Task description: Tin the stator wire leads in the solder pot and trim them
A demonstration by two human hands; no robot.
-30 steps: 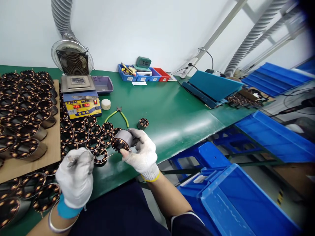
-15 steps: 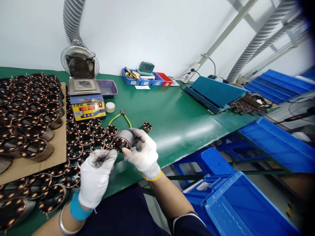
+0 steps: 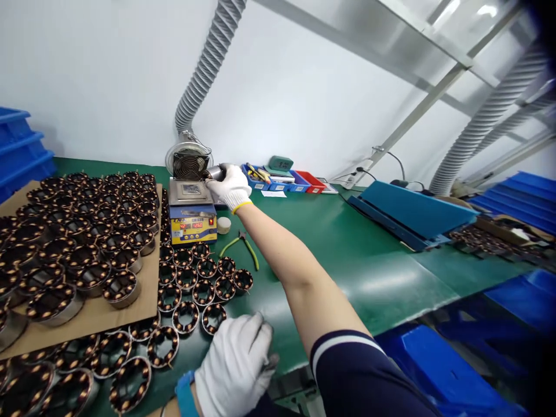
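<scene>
My right hand, in a white glove, is stretched far out and closed on a grey metal stator. It holds the stator just above the steel top of the solder pot, in front of the small fan. My left hand, also gloved, rests near the table's front edge with its fingers curled. A thin dark tool tip shows at its fingers, too small to name. Several copper-wound stators lie on the green mat just beyond it.
A cardboard sheet at left carries several more stators. Green-handled cutters and a white round tin lie beside the solder pot. Small blue and red bins sit at the back. Blue crates stand at right below the table.
My right hand has carried the stator from in front of me out to the solder pot. My left hand has dropped to the table's front edge. The view has tilted up and left.
</scene>
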